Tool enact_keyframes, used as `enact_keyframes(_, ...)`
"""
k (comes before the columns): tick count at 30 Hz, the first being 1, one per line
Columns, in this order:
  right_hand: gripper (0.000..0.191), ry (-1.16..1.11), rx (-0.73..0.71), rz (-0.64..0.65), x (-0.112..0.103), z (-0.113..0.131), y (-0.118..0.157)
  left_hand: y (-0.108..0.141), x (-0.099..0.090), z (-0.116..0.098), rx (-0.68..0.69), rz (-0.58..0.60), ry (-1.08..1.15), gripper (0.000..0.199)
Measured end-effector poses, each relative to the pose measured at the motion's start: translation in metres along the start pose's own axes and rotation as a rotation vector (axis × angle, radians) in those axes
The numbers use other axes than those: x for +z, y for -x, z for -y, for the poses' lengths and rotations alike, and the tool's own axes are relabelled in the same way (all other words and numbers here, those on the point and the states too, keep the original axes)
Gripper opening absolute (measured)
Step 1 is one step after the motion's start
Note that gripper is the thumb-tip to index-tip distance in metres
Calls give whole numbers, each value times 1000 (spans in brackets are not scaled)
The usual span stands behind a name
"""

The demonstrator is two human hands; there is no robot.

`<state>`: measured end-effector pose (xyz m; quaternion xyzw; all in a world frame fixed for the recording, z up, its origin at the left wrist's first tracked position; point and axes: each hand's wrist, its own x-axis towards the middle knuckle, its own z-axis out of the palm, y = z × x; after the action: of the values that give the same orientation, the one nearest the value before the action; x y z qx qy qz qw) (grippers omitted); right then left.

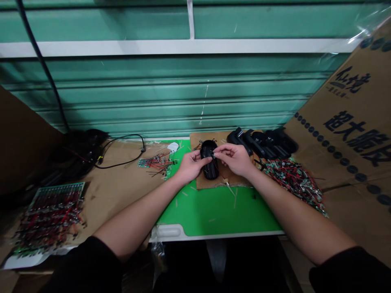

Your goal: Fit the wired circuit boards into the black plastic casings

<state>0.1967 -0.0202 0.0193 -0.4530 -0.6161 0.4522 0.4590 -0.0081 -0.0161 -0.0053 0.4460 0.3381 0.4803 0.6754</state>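
Note:
My left hand (191, 166) grips an oval black plastic casing (209, 167), which stands on a cardboard pad (224, 183) and looks ribbed. My right hand (233, 159) pinches a small light-tipped part (213, 155) at the casing's top, close to my left fingers. A thin red wire (217, 167) runs down the casing's right side. My fingers hide the casing's upper part, and the small part is too small to identify exactly.
Several black casings (262, 143) lie beyond my right hand. A heap of wired small green boards (293, 183) lies on the right, with more wired boards (157, 163) left of my hands. A green mat (214, 211) covers the bench, and a loaded rack (50, 217) sits far left.

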Motion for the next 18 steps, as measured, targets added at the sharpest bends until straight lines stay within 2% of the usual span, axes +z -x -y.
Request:
enact_keyframes(7,69,15,-11,-10,0,-3,-1,-1,-1,2,19,26,-4,52)
enact_keyframes(13,61,105,-35,-10,-4,-5,-1,-3,-3,5,22,31,4,51)
enact_keyframes(18,62,114,-32,-14,-5,-4,0,-3,-2,3,19,28,0,52)
